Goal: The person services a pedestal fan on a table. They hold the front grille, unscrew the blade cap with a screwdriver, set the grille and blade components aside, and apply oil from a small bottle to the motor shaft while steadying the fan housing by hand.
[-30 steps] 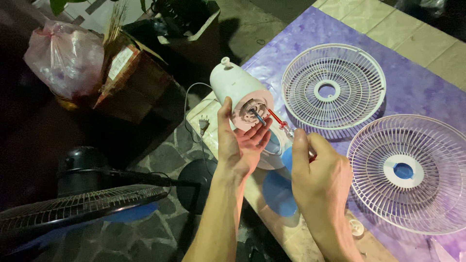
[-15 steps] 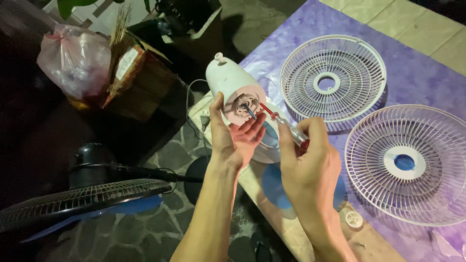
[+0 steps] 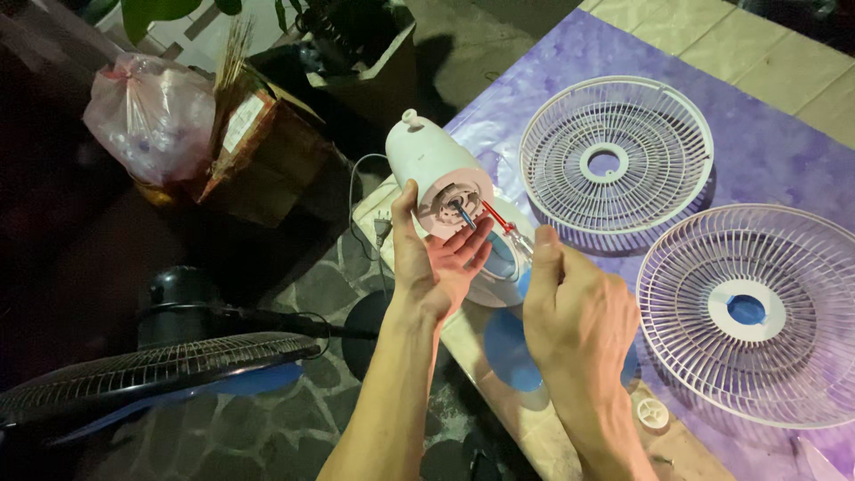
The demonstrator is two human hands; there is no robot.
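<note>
Right hand [image 3: 579, 312] rose, hiding the screwdriver [image 3: 499, 223] handle.

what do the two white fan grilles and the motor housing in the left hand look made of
Fan grilles: likely metal wire coated white, judging by the thin even spokes; moulded plastic is possible. Motor housing, steadied by the left hand: smooth white plastic by its rounded, slightly glossy shell.
</note>
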